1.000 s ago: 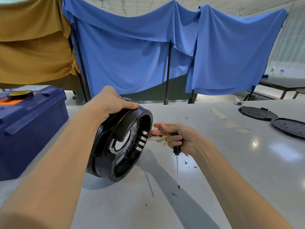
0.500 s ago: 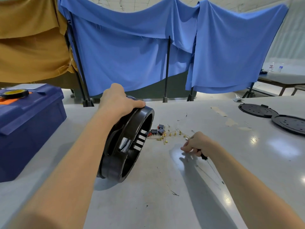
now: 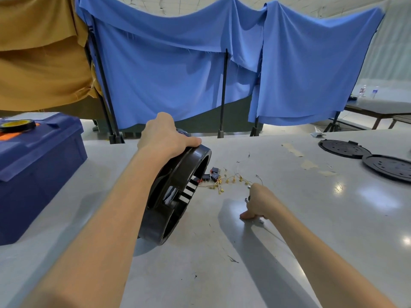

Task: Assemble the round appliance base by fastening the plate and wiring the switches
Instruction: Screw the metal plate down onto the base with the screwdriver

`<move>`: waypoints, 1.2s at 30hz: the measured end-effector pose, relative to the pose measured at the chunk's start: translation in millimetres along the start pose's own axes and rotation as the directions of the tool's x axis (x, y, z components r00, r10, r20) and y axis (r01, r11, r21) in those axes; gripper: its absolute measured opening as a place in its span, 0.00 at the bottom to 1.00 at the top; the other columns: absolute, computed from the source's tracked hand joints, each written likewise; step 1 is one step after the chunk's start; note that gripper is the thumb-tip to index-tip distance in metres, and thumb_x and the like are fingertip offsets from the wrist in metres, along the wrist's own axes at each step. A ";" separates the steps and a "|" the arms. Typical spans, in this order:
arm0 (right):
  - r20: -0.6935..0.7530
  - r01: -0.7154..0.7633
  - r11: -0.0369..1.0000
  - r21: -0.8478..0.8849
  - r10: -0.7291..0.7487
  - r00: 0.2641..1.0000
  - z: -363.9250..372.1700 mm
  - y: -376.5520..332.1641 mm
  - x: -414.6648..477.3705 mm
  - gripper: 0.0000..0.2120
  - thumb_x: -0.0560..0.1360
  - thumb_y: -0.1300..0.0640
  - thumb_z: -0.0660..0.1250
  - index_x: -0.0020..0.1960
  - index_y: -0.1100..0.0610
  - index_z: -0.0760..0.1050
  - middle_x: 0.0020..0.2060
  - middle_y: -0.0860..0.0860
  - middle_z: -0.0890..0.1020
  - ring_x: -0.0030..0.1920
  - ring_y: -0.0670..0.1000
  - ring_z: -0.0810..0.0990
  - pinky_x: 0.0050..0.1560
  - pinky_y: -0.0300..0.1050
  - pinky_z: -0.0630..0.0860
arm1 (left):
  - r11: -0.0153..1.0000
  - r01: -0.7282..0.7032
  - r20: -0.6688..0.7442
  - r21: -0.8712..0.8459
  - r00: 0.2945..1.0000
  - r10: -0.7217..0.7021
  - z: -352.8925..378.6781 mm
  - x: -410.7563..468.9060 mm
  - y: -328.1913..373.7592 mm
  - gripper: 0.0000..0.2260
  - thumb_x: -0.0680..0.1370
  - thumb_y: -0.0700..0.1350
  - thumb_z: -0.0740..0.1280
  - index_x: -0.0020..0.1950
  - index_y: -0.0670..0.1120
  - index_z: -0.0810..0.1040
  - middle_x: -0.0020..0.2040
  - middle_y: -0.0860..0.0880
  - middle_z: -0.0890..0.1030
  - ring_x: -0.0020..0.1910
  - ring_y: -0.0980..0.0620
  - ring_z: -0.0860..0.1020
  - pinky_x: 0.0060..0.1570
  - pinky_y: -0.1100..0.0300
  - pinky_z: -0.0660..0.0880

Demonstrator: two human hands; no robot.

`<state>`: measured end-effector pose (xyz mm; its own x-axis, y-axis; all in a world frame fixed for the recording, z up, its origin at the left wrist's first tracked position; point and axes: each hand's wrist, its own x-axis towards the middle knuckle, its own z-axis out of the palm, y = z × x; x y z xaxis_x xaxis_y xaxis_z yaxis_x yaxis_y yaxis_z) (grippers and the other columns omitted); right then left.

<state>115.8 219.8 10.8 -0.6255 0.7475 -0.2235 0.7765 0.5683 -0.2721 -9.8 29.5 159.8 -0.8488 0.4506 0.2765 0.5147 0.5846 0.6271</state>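
Right of the round base (image 3: 178, 192), gripped on edge at its top rim by my left hand (image 3: 164, 136), my right hand (image 3: 259, 203) has dropped from its slots to the table (image 3: 311, 214), curled round the screwdriver (image 3: 261, 221); wiring the switches (image 3: 212, 174) likely follows.

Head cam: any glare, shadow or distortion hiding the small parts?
Head view: fisheye bows the table edge; glare patches flank the right hand, clear of the switches, which read sharp; arm shadows fall nearer the camera; the hand hides most of the screwdriver; left hand grips the base, no blur.
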 end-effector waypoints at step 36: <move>-0.093 0.040 -0.130 0.991 -0.427 0.900 -66.0 -61.4 -93.0 0.10 0.58 0.74 0.72 0.37 0.65 0.84 0.41 0.64 0.85 0.43 0.62 0.86 0.39 0.43 0.82 | 1.000 0.001 -0.005 -0.009 1.000 -0.001 -2.5 -2.4 -3.2 0.26 0.67 0.60 0.77 0.49 0.41 0.74 0.43 0.44 0.79 0.44 0.43 0.77 0.41 0.53 0.74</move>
<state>131.4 138.1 110.0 -0.8869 0.4620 0.0016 -0.2018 -0.3843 -0.9009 -9.7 24.9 158.9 -0.8498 0.4470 0.2793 0.5129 0.5789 0.6339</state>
